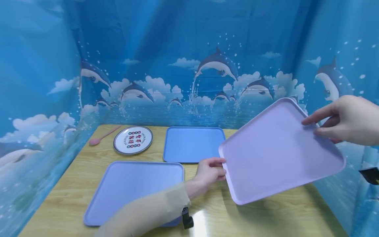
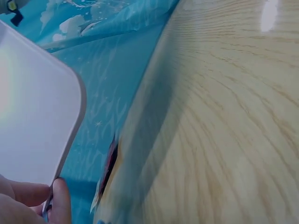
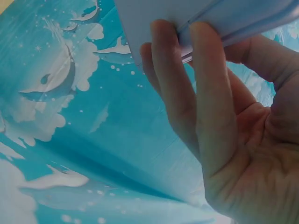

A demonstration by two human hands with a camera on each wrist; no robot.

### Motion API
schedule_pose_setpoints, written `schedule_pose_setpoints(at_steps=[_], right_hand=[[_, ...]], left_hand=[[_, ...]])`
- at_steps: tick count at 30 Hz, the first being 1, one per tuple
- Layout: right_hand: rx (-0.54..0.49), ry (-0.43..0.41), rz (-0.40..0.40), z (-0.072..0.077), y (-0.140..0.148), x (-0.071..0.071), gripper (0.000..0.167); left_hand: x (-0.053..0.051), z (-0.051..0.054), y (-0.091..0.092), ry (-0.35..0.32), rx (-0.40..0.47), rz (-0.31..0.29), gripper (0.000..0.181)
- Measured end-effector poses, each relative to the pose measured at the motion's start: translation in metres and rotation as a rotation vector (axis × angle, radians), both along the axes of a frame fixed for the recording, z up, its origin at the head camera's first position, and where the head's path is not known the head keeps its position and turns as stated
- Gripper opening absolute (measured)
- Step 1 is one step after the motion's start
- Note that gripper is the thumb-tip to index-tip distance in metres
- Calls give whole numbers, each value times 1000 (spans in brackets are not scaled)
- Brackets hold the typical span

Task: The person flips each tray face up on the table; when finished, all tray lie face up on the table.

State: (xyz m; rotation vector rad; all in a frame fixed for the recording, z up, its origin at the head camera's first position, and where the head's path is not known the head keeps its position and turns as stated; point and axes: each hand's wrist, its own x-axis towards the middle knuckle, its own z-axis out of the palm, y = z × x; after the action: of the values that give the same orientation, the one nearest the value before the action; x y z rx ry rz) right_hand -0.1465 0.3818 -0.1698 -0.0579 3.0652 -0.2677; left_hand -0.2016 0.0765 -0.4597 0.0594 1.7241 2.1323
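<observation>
A pale lilac rectangular tray (image 1: 278, 154) is held tilted above the right part of the table, its right side higher. My left hand (image 1: 208, 174) pinches its left rim between thumb and fingers; the left wrist view also catches this grip at the tray's (image 2: 37, 112) edge. At the upper right rim, my right hand (image 1: 346, 120) grips with thumb and fingers. From the right wrist view, several fingers of that hand (image 3: 224, 116) lie against the tray's (image 3: 266, 14) surface.
A periwinkle tray (image 1: 142, 181) lies at the front left, partly behind my left sleeve. At the back are a blue tray (image 1: 193, 144), a round plate (image 1: 133, 140) with printed characters and a pink spoon (image 1: 94, 141). Dolphin-printed curtains (image 1: 189, 65) surround the wooden table (image 1: 71, 184).
</observation>
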Motion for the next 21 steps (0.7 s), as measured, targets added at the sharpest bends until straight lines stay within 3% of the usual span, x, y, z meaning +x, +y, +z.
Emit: schedule_pose_setpoints(at_steps=[6, 13, 21], right_hand=[[-139, -10, -40, -26, 13, 2, 47], [-275, 11, -14, -79, 29, 3, 52], [-510, -144, -55, -147, 43, 2, 52]], left_hand=[[-6, 7, -33, 29, -13, -12, 51], [-5, 10, -68, 67, -48, -19, 50], [-3, 14, -95, 95, -146, -73, 48]])
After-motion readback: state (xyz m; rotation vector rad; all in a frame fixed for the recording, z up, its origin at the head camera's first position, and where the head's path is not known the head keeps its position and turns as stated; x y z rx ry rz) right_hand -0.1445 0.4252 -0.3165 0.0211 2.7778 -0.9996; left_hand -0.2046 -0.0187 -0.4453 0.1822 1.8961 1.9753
